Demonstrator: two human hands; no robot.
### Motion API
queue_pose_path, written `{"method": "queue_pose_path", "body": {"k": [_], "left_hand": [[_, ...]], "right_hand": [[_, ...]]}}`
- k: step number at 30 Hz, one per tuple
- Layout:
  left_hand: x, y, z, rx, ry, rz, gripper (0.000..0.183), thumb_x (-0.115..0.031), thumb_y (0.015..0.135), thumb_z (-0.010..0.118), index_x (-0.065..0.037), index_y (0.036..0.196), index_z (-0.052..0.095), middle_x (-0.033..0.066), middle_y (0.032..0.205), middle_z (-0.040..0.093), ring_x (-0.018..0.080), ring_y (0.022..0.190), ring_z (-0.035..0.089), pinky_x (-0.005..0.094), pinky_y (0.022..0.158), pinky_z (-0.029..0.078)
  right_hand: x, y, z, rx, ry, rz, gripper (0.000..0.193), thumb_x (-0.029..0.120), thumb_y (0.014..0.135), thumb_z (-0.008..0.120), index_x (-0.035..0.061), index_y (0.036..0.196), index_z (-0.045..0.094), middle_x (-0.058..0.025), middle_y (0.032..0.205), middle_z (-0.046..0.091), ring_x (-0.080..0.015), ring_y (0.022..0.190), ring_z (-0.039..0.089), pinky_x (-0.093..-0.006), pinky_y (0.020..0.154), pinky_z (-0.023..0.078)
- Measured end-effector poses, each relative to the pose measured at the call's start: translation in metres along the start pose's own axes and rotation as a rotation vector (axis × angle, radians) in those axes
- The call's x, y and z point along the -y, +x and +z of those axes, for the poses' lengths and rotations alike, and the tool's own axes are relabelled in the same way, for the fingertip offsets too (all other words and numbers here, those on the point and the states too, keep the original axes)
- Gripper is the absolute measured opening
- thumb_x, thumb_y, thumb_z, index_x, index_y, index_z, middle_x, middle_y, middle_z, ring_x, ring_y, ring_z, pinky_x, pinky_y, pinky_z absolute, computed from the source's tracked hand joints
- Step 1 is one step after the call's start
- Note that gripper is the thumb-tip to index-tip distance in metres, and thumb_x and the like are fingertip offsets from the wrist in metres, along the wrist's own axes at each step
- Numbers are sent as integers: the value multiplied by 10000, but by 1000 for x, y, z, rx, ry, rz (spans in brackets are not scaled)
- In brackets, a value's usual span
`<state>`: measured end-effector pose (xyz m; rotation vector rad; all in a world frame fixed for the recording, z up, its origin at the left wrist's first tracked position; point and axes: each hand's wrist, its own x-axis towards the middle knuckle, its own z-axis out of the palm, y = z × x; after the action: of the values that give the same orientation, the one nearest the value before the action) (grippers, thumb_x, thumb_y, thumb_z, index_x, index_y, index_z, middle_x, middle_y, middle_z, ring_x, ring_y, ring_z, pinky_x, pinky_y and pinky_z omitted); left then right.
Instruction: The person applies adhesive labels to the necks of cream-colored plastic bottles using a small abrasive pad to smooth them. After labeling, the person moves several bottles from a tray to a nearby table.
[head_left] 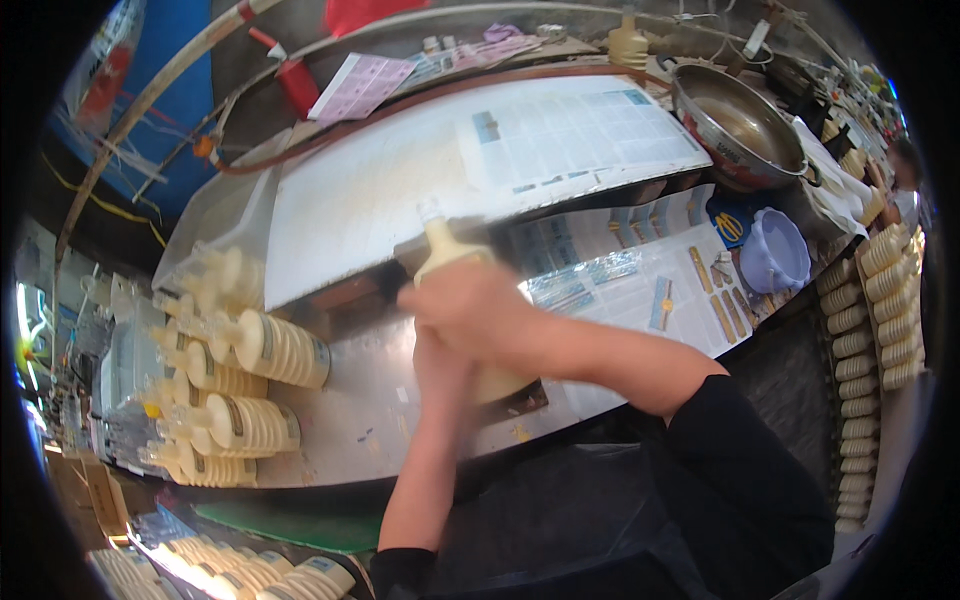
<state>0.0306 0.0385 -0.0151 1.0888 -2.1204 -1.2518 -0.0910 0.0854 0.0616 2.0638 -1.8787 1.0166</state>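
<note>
A cream-coloured ribbed plastic bottle (450, 250) with a clear narrow neck lies tilted in front of me, its neck pointing away. My right hand (485, 310) is curled across the middle of the bottle, blurred by motion. Below it, my left hand (440, 365) grips the bottle's left side, partly covered by the right. The bottle's lower end shows beneath my right forearm, over a dark block on the metal table (365, 400). Sheets of blue-and-white labels (585, 275) lie just right of the bottle.
Stacked ribbed bottles (250, 350) stand at the left, with more bottles (250, 575) below. A white board (370, 180) carries label sheets behind my hands. At right are a metal pot (740, 120), a lavender basin (775, 250), and bottle rows (855, 400). A person (905, 180) is at far right.
</note>
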Motion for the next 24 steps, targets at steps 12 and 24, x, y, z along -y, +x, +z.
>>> {"method": "queue_pose_path", "body": {"k": [12,24], "left_hand": [[-27,-4,-2,-4,-351,-169,895,-170,742,820,30,1495,379,205,1289,644,294,1154,668,409,988,548],[-27,-3,-3,23,-387,-146,837,-138,742,784,18,1468,397,179,1308,606,273,1185,626,395,1027,508]], "right_hand": [[-164,4,-62,-63,-96,552,346,263,948,639,34,1197,706,-115,1110,731,-290,1001,702,-390,892,547],[-240,80,-32,518,-372,625,262,70,892,537,11,1095,693,-171,1049,735,-379,984,701,-468,856,561]]}}
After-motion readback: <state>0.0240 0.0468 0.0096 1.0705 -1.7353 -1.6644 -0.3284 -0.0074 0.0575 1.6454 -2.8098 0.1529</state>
